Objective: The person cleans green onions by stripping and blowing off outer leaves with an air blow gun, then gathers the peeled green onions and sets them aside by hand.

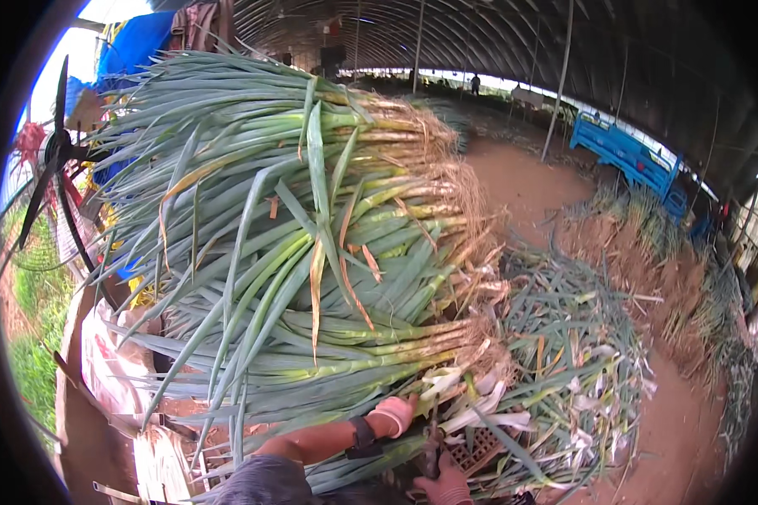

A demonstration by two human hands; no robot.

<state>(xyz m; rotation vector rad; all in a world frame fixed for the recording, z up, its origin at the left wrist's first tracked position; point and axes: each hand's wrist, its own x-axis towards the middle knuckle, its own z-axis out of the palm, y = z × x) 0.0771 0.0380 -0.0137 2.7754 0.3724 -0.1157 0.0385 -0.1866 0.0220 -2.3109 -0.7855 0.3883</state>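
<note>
A big heap of long green onions (278,208) lies in front of me, leaves to the left and roots (474,189) to the right. My left hand (394,416), in a pale pink glove and with a dark band at the wrist, is closed on a green onion stalk (433,386) at the heap's near edge. Lower down, my gloved right hand (447,485) grips a dark hand tool (434,451); its exact kind is unclear. The tool points up beside the stalk. Loose pale sheaths (480,407) hang just right of both hands.
A brown plastic crate (477,449) sits beside the right hand. Stripped leaves (568,353) pile up on the right. More onions (644,221) stand beyond, near a blue cart (625,154). At left is a fan (60,151). A person (475,84) stands far back.
</note>
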